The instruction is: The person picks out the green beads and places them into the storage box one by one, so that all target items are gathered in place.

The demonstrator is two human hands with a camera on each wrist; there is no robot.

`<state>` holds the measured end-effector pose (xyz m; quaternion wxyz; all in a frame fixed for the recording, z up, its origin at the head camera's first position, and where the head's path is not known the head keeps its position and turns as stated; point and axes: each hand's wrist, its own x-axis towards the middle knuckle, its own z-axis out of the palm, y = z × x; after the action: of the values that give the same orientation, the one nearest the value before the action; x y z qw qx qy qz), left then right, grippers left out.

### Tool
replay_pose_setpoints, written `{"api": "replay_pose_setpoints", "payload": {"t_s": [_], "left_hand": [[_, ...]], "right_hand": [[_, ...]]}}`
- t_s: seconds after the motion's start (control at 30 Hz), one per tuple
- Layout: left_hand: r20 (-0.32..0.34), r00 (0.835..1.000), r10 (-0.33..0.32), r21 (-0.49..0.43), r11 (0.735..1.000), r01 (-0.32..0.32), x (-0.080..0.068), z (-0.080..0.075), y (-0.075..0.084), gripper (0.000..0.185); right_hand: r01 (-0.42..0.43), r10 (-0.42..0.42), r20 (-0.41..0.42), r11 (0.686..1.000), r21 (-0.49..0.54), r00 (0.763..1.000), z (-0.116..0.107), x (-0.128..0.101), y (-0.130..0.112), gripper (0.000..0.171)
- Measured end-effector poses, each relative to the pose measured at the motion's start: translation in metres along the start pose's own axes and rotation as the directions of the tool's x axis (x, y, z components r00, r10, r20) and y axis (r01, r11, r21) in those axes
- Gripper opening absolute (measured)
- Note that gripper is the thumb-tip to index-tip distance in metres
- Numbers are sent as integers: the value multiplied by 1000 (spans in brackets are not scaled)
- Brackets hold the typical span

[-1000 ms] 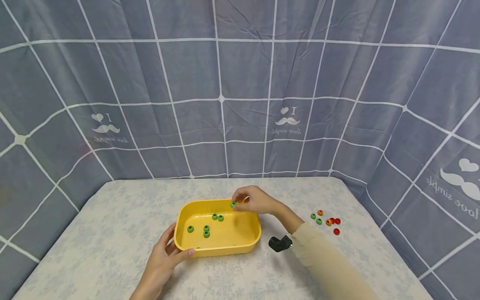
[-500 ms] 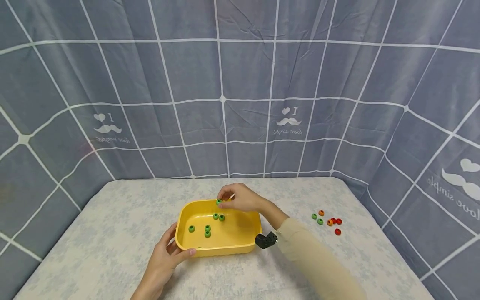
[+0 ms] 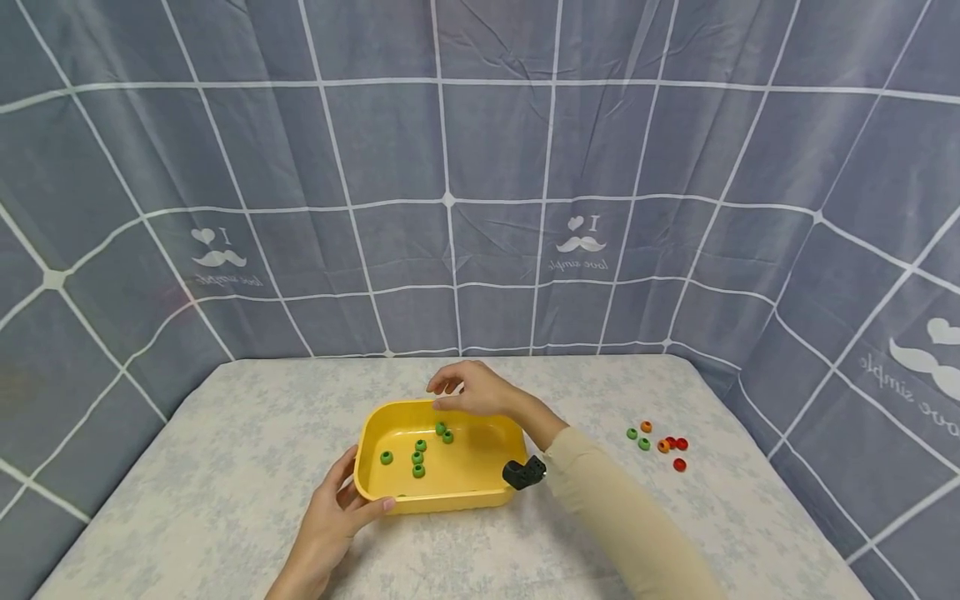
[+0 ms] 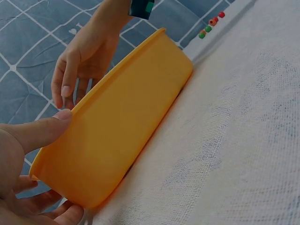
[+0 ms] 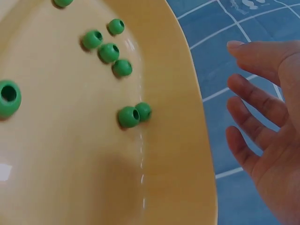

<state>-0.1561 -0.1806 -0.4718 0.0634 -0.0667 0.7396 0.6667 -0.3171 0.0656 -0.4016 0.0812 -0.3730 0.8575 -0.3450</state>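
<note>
Steadying the yellow tray (image 3: pixel 480 492) on the table (image 3: pixel 187 500): left hand (image 3: pixel 333 521) grips its near-left corner, thumb over the rim.
Right hand (image 3: pixel 476 390) hovers over the far rim, fingers spread and empty; green beads (image 3: pixel 417 457) lie inside, below it.

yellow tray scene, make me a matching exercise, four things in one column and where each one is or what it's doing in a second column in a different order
Things:
1. left hand
2. right hand
3. green beads
4. red beads

Places or states:
A. on the table to the right of the tray, among other loose beads
B. fingers spread, holding nothing, above the tray's far rim
C. lying on the floor of the yellow tray
D. gripping the tray's near left corner, thumb on the rim

Pairs: 1-D, 2-B, 3-C, 4-A
</note>
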Motion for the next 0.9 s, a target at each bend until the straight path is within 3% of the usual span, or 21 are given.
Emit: {"api": "replay_pose_setpoints", "payload": {"t_s": [0.9], "left_hand": [[5, 1000, 24, -5, 1000, -24, -2, 1, -2, 115]], "right_hand": [[-67, 67, -70, 998, -1, 995, -36, -50, 37, 19]]}}
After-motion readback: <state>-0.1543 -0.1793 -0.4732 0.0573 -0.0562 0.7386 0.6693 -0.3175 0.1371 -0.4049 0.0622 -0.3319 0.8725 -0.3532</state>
